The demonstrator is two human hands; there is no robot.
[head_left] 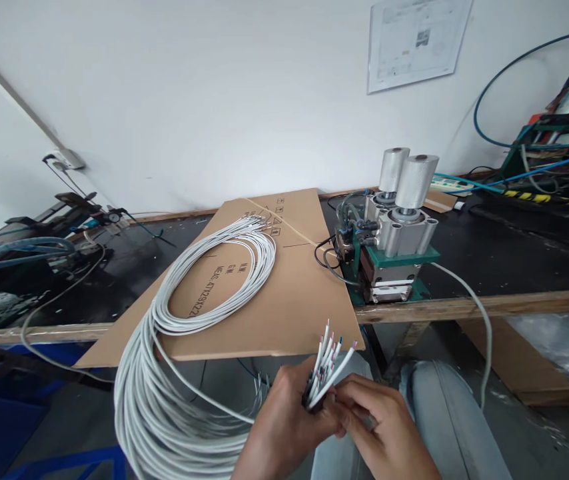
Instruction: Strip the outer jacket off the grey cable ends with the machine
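My left hand [287,417] is closed around a bunch of thin wire ends [328,360] with white, red and dark tips that fan upward. My right hand [377,417] pinches the same bunch from the right, fingertips at its base. The wires belong to a large coil of grey-white cables [164,393] that hangs off the bench edge and loops back over a flat cardboard sheet [289,300]. Both hands are below the bench edge, above my lap.
A small pneumatic machine [394,240] with two metal cylinders on a green base stands at the bench edge, right of the cardboard. Hoses and equipment [24,260] crowd the left; blue hoses and gear [554,147] sit at the back right. A cardboard piece [519,360] lies on the floor.
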